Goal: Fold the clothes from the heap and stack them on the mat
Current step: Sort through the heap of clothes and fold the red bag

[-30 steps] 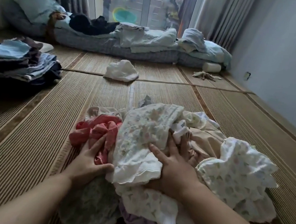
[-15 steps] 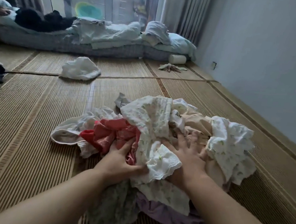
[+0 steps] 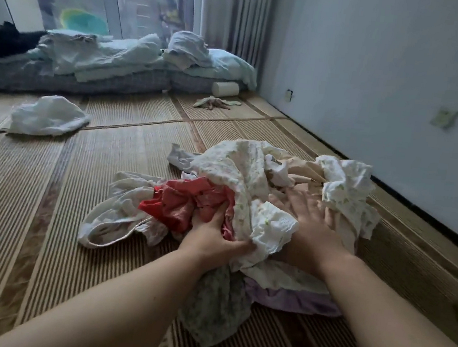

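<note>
I find the heap (image 3: 251, 192) of crumpled clothes lying on the woven mat (image 3: 48, 211), toward its right edge and near the wall (image 3: 373, 75).

The left hand (image 3: 211, 236) grasps the red garment (image 3: 185, 205) at the heap's left side. Its fingers are sunk into the folds, and the thumb lies across the lace-trimmed hem of the white floral garment (image 3: 239, 171). The right hand (image 3: 308, 227) is released, with fingers straight and spread, pressing flat on the peach cloth (image 3: 300, 178) in the middle of the heap. A second white printed piece (image 3: 347, 191) is bunched just beyond that hand, at the heap's right side.

A cream garment (image 3: 116, 212) trails out of the heap to the left, flat on the mat. At the heap's near side, between the forearms, I note a purple garment (image 3: 293, 300) and a grey-green floral garment (image 3: 216, 310).

Apart from the heap, a crumpled white cloth (image 3: 48, 119) lies well away, toward the mat's far left. A small rag (image 3: 215, 102) and a white roll (image 3: 225, 88) lie near the far right corner. Both are beside a low mattress (image 3: 90, 85) that carries pale bedding (image 3: 107, 53) along the far edge. Curtains (image 3: 233, 12) hang behind it.
</note>
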The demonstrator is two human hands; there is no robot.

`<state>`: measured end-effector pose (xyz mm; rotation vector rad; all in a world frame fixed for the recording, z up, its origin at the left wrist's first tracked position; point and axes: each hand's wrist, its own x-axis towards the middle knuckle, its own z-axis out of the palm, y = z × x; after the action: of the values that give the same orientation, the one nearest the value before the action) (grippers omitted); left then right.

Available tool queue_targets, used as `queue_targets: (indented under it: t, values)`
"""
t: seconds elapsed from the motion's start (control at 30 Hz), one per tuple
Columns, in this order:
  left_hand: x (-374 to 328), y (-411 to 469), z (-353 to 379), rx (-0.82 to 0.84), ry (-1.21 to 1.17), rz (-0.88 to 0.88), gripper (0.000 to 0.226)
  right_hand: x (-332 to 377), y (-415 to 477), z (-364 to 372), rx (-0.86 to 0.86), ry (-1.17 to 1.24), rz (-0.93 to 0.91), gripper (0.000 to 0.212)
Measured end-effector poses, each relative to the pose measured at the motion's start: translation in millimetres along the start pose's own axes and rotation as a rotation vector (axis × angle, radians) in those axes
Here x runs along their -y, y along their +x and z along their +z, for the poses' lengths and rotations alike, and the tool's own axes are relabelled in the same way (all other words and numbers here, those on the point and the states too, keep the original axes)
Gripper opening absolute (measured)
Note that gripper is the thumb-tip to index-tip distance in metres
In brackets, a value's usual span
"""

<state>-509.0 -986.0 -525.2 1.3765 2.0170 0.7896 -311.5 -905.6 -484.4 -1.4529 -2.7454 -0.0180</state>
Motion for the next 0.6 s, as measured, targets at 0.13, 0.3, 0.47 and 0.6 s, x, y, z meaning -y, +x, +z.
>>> queue_targets:
  t: [0.13, 0.3, 0.47, 0.6]
  values:
    - [-17.0, 8.9, 12.1, 0.033, -0.001, -0.027, 0.116, -16.1, -14.4, -0.3, -0.073, 0.1, 0.001, 0.105]
    - [-28.8, -6.9, 6.7, 0.069, 0.077, -0.113, 0.126, -8.5, -36.0, -10.8, -0.081, 0.098, -0.015, 0.119]
    - [-16.0, -47.8, -17.6, 0.057, 0.056, -0.099, 0.122, 31.0, -59.6, -27.7, -0.118, 0.145, -0.043, 0.118]
    - [20.4, -87.6, -43.4, 0.018, 0.084, -0.001, 0.102, 87.2, -87.9, -16.8, -0.414, 0.131, -0.124, 0.11]
